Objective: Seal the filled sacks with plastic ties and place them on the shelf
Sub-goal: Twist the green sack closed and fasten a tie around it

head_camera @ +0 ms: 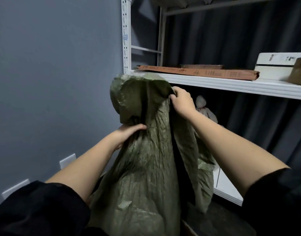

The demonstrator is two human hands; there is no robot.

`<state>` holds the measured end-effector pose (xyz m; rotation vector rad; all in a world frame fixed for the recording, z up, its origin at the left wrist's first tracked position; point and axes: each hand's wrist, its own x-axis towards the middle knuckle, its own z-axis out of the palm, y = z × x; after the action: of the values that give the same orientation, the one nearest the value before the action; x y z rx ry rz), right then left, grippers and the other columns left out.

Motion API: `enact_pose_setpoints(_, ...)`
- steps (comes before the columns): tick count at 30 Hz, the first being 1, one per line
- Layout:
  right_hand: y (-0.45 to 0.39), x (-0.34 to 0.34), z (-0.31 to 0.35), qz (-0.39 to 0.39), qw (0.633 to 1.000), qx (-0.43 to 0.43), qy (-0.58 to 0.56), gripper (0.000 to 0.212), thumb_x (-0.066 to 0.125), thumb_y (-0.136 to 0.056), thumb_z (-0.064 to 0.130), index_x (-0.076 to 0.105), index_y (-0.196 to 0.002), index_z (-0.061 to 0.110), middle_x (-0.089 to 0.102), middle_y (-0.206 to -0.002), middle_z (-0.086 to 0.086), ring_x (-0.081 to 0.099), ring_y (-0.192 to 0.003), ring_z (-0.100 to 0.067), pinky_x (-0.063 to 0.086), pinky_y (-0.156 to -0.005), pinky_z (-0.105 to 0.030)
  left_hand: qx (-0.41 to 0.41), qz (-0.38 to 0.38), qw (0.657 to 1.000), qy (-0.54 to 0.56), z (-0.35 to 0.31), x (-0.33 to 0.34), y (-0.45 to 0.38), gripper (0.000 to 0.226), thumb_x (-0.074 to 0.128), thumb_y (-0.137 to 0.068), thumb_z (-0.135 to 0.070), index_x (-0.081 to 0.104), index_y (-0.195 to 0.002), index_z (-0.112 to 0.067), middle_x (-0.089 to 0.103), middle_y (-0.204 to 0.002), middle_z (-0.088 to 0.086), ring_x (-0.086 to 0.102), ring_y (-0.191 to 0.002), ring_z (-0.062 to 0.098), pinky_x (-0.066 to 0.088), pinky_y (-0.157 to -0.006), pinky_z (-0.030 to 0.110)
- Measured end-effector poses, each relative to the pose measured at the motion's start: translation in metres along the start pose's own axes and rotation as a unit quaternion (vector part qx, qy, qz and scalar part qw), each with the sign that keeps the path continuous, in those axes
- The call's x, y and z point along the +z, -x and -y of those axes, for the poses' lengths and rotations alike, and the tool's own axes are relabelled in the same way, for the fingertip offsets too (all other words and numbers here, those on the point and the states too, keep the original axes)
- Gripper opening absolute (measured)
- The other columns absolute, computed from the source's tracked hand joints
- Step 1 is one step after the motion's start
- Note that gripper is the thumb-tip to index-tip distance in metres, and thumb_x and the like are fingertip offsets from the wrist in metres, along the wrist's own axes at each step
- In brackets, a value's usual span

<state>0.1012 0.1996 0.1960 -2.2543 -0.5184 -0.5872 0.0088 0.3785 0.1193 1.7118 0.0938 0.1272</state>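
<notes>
I see the green sack [146,159] at frame centre, unsealed, its mouth loose and no tie visible. My right hand [182,101] pinches the top edge; my left hand [129,133] grips the gathered neck. One tied sack [203,108] sits on the lower shelf [228,189] at right. I judge gathering, tying and shelving remain.

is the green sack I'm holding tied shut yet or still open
Still open. The green sack has no tie showing; its top flops loose while the left hand and right hand grip it.
</notes>
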Motion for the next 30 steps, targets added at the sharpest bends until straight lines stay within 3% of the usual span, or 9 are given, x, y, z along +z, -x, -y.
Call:
enact_pose_setpoints(3, -0.005, 0.003, 0.025, 0.035, 0.995, -0.089, -0.028, 0.028, 0.043, -0.090, 0.010, 0.061, -0.112, 0.011, 0.063, -0.117, -0.015, 0.056, -0.110, -0.032, 0.043, -0.088, -0.036, 0.043, 0.129, 0.989, -0.051, 0.005, 0.014, 0.010, 0.052, 0.076, -0.079, -0.032, 0.059, -0.126, -0.022, 0.064, -0.124, -0.009, 0.060, -0.115, 0.011, 0.043, -0.103, 0.029)
enact_pose_setpoints(8, 0.000, 0.003, 0.077, 0.145, 0.966, -0.176, -0.121, 0.026, 0.037, -0.087, 0.020, 0.039, -0.062, 0.019, 0.041, -0.065, -0.001, 0.039, -0.065, -0.010, 0.030, -0.063, -0.031, 0.114, -0.026, 0.982, -0.147, 0.023, 0.029, -0.008, 0.060, 0.078, -0.074, -0.039, 0.056, -0.129, -0.031, 0.058, -0.130, -0.013, 0.049, -0.123, 0.007, 0.030, -0.110, 0.028)
enact_pose_setpoints(12, -0.007, 0.001, 0.078, 0.169, 0.964, -0.174, -0.110, 0.030, 0.047, -0.089, 0.019, 0.038, -0.061, 0.024, 0.042, -0.065, 0.005, 0.040, -0.065, -0.008, 0.033, -0.066, -0.033, 0.064, -0.115, 0.986, -0.102, 0.038, 0.028, -0.027, 0.046, 0.066, -0.085, -0.036, 0.059, -0.126, -0.015, 0.055, -0.133, 0.005, 0.046, -0.129, 0.021, 0.025, -0.116, 0.036)
enact_pose_setpoints(14, -0.009, 0.000, 0.064, 0.150, 0.973, -0.134, -0.116, 0.012, 0.054, -0.086, 0.029, 0.058, -0.082, 0.019, 0.055, -0.083, -0.002, 0.051, -0.080, -0.013, 0.040, -0.076, -0.034, -0.008, -0.114, 0.993, -0.003, 0.030, 0.031, -0.023, 0.026, 0.056, -0.088, -0.032, 0.064, -0.102, -0.013, 0.063, -0.110, 0.009, 0.058, -0.107, 0.025, 0.042, -0.100, 0.034)
enact_pose_setpoints(17, 0.004, -0.012, 0.038, 0.239, 0.956, -0.017, -0.171, 0.070, 0.068, -0.085, 0.039, 0.034, -0.141, 0.017, 0.047, -0.123, -0.005, 0.049, -0.112, -0.014, 0.038, -0.088, -0.024, -0.081, -0.115, 0.987, 0.078, 0.020, 0.019, -0.020, 0.014, 0.050, -0.088, -0.016, 0.061, -0.090, -0.008, 0.063, -0.079, 0.013, 0.060, -0.071, 0.025, 0.046, -0.066, 0.028)
enact_pose_setpoints(20, 0.020, -0.014, 0.011, 0.332, 0.933, 0.020, -0.137, 0.106, 0.076, -0.076, 0.039, 0.003, -0.152, 0.024, 0.032, -0.138, 0.001, 0.035, -0.121, -0.006, 0.028, -0.094, -0.020, -0.075, -0.123, 0.985, 0.099, 0.016, 0.009, -0.022, 0.020, 0.048, -0.086, -0.013, 0.060, -0.100, -0.005, 0.064, -0.076, 0.014, 0.061, -0.067, 0.026, 0.046, -0.061, 0.028)
enact_pose_setpoints(23, 0.028, -0.001, -0.010, 0.357, 0.932, 0.035, -0.048, 0.115, 0.081, -0.072, 0.031, 0.000, -0.151, 0.016, 0.032, -0.141, 0.001, 0.034, -0.126, -0.010, 0.028, -0.104, -0.024, -0.089, -0.125, 0.983, 0.099, 0.013, 0.005, -0.021, 0.028, 0.048, -0.087, -0.013, 0.060, -0.109, -0.003, 0.065, -0.084, 0.015, 0.063, -0.075, 0.028, 0.049, -0.066, 0.031)
enact_pose_setpoints(27, 0.014, -0.001, -0.035, 0.281, 0.956, 0.040, 0.076, 0.054, 0.072, -0.078, 0.021, 0.052, -0.125, 0.003, 0.058, -0.121, -0.018, 0.056, -0.108, -0.023, 0.044, -0.088, -0.027, -0.119, -0.104, 0.983, 0.088, 0.017, -0.006, -0.024, 0.056, 0.058, -0.067, -0.027, 0.057, -0.118, -0.004, 0.063, -0.091, 0.016, 0.061, -0.078, 0.029, 0.047, -0.071, 0.033)
enact_pose_setpoints(30, 0.001, -0.005, -0.037, 0.166, 0.986, 0.027, 0.021, 0.020, 0.061, -0.087, 0.020, 0.064, -0.079, 0.001, 0.063, -0.086, -0.017, 0.056, -0.083, -0.021, 0.044, -0.072, -0.031, -0.125, -0.065, 0.987, 0.080, 0.009, -0.006, -0.016, 0.024, 0.054, -0.077, -0.024, 0.063, -0.089, -0.005, 0.066, -0.065, 0.009, 0.062, -0.055, 0.023, 0.047, -0.060, 0.025)
